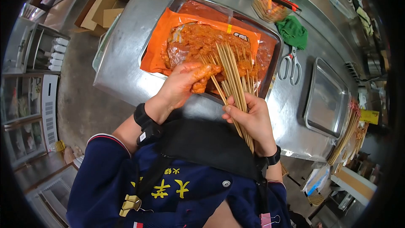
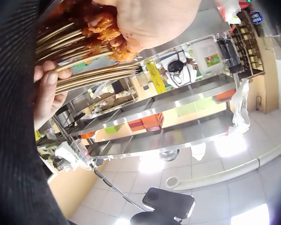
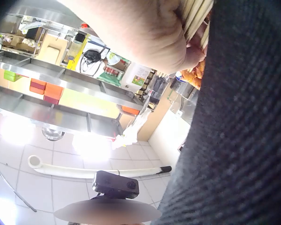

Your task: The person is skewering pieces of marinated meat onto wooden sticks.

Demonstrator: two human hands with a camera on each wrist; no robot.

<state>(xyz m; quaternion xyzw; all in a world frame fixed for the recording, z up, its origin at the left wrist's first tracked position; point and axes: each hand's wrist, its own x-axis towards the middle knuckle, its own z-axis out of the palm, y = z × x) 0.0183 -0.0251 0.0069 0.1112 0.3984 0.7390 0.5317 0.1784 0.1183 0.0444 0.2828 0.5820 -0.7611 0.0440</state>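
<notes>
My left hand [image 1: 179, 85], smeared with orange-red marinade, pinches a piece of marinated meat [image 1: 201, 79] over the near edge of the metal tray [image 1: 277, 61]. A bundle of bamboo skewers [image 1: 233, 74] is gripped in my right hand [image 1: 256, 119], fanned upward across the tray. One skewer stands apart from the bundle, its upper end at the meat in my left fingers. In the left wrist view, the meat [image 2: 105, 29] sits right by the skewers [image 2: 96, 77]. An opened orange bag [image 1: 154, 44] in the tray carries a heap of marinated meat [image 1: 194, 36].
Right of the tray on the steel table [image 1: 126, 59] lie scissors [image 1: 290, 66], a green cloth [image 1: 292, 31] and a second metal tray [image 1: 327, 97]. A clear container [image 1: 263, 10] with pens stands behind. More skewers [image 1: 346, 133] are at the right edge; cardboard boxes [image 1: 101, 10] stand far left.
</notes>
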